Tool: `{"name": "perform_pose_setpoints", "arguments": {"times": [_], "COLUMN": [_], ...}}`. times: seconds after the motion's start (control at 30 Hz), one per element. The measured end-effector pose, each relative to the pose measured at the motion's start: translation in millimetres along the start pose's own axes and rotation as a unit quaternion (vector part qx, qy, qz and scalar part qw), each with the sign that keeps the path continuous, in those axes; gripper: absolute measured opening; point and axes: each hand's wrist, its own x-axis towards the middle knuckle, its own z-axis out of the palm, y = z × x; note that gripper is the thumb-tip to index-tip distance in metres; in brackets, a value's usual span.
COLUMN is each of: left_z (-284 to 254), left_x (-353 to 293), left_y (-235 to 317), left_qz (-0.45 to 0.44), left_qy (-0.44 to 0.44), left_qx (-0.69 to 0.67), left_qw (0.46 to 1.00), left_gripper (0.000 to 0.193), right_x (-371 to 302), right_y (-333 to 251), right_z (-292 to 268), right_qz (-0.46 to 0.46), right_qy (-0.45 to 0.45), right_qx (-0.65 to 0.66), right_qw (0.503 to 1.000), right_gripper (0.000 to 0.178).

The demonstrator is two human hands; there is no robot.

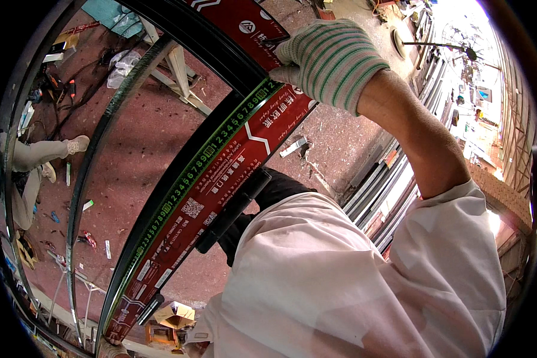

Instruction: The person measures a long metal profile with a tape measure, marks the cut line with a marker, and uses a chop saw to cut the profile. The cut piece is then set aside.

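A long black metal frame (143,221) covered with red printed film (230,164) runs diagonally in front of me. Along its edge lies a green measuring tape (189,174), stretched flat against the black border. At the upper end my right hand (334,62), in a striped knit glove, is closed with fingers and thumb pressed on the tape at the frame's edge. My left hand (111,349) shows only as a small gloved part at the frame's lower end; its fingers are mostly hidden. A black bar handle (232,212) sticks out from the film side.
More curved black frame bars (80,197) stand to the left. Beyond them another person's legs (39,155) show. Tools, scraps and a plastic bag (124,67) litter the reddish floor. Long metal profiles (373,197) lie at right, and an open cardboard box (176,314) stands below. A large fan (468,53) is at the upper right.
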Motion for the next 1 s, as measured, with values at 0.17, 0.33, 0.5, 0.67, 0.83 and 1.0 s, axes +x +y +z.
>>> {"name": "perform_pose_setpoints", "arguments": {"times": [0.17,0.33,0.5,0.67,0.83,1.0], "left_z": [-12,-6,4,0,2,4], "left_x": [10,4,-11,-17,-8,-6], "left_y": [3,-2,8,12,9,8], "left_qz": [0.034,-0.007,-0.057,-0.05,-0.045,-0.046], "left_qy": [-0.084,-0.023,0.033,0.035,0.011,-0.004], "left_qx": [0.068,-0.046,-0.115,-0.135,-0.097,-0.068], "left_qw": [0.994,0.999,0.991,0.989,0.994,0.997], "left_gripper": [0.028,0.027,0.03,0.033,0.027,0.025], "right_x": [3,2,2,-1,0,1], "right_y": [1,-3,-10,-4,-4,-3], "right_z": [4,-9,-25,-22,-19,-17], "right_qz": [-0.004,-0.006,-0.016,-0.034,-0.03,-0.028], "right_qy": [0.005,-0.022,-0.047,-0.014,-0.022,-0.029], "right_qx": [0.003,-0.027,-0.062,-0.081,-0.066,-0.054], "right_qw": [1.0,0.999,0.997,0.996,0.997,0.998], "right_gripper": [0.04,0.041,0.041,0.041,0.041,0.041]}}
